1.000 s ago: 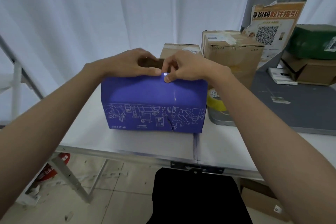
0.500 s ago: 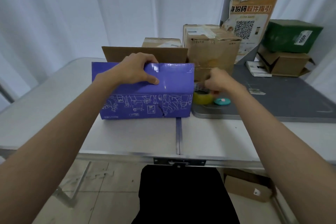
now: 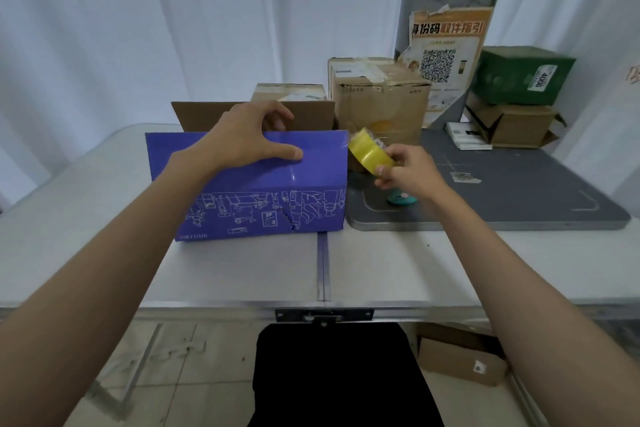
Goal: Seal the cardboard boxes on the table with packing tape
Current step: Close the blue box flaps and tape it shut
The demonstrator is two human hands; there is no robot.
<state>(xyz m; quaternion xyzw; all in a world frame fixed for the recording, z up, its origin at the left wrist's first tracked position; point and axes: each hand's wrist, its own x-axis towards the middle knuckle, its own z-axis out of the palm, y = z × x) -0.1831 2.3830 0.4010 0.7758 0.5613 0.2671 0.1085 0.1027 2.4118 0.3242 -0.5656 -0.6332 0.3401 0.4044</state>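
The fingers (image 3: 383,170) of the right hand (image 3: 410,172) are curled round a roll of yellow packing tape (image 3: 370,153), pinching it near its lower edge and holding it up in the air just right of centre in the frame. The roll tilts, its broad yellow band facing the camera, and its upper edge sits close to the right top corner of the purple box (image 3: 256,191); whether it touches the box I cannot tell.

The left hand (image 3: 244,139) grips the top of that purple box at centre frame: the thumb lies flat along the near purple flap, while the fingers curl over the edge toward the far brown flap (image 3: 311,116), which stands upright behind them. The box rests on the white counter (image 3: 242,274), its front printed with white line drawings and torn a little near the bottom.

Directly behind the purple box, toward the upper centre, a small brown box (image 3: 289,94) shows over the flap, and just to its right stands a taller taped cardboard box (image 3: 379,97). A grey mat (image 3: 519,191) covers the right part of the counter, with a small teal object (image 3: 401,198) on it under the right hand. At the upper right a green box (image 3: 523,74) is stacked on an open brown box (image 3: 512,125), beside a poster with a QR code (image 3: 446,52). Another cardboard box (image 3: 460,357) lies on the floor at lower right.
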